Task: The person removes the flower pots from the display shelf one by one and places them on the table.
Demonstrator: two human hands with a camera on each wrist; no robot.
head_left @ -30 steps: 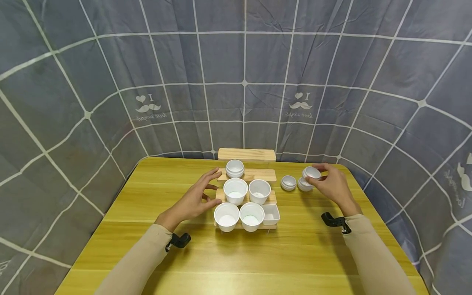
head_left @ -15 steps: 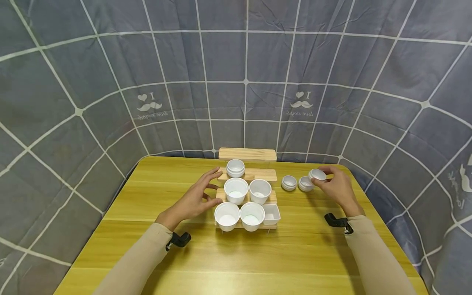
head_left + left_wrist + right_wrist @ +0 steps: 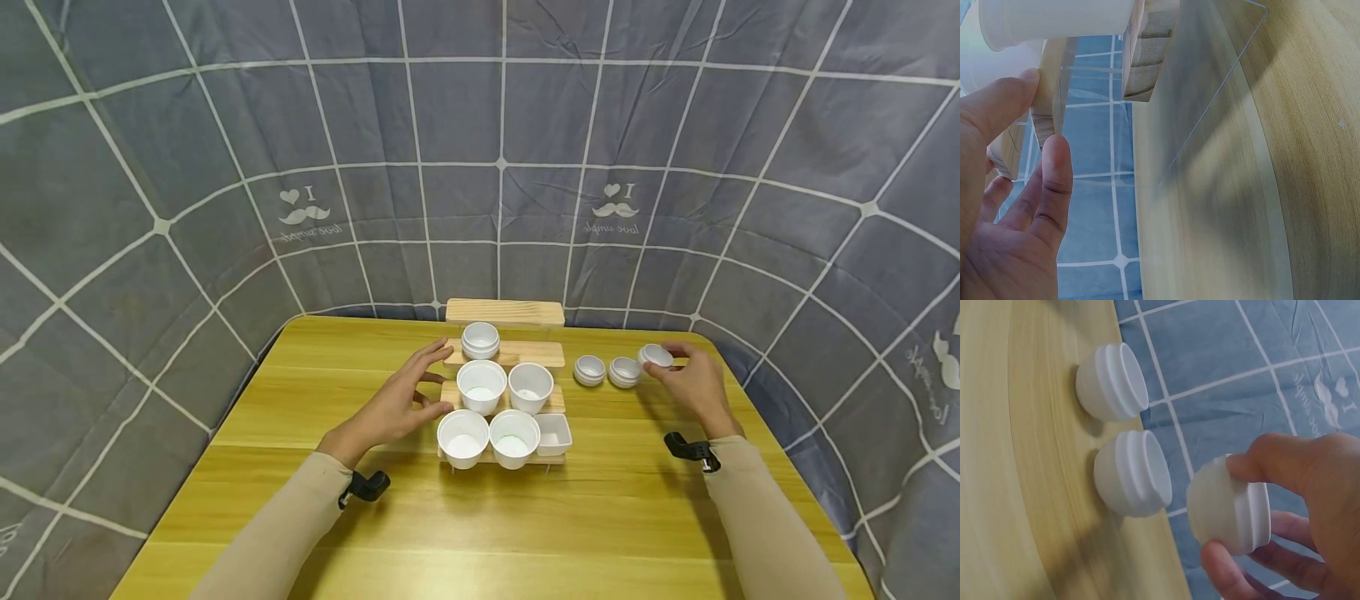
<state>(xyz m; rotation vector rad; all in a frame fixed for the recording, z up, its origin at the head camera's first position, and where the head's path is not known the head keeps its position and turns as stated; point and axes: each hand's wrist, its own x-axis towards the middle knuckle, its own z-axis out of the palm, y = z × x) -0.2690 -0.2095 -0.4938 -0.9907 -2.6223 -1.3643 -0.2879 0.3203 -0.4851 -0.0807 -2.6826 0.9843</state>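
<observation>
gripping a round white plastic-looking cup [image 3: 655, 356] by its sides, likely keeping its mouth clear, the half-closed right hand [image 3: 693, 381] holds it beside two matching cups [image 3: 624, 374] on the yellow wooden bench [image 3: 375, 533]; the part-curled left hand [image 3: 388, 410] pinches a tiered pale-wood rack [image 3: 534, 353], presumably for steadiness.

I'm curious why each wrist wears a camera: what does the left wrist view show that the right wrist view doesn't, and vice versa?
Left wrist only: the left hand at a wooden rack, a clear panel and white cups.
Right wrist only: the right hand holding a white jar, and two similar jars.
Both: the wooden table and gridded cloth.
</observation>
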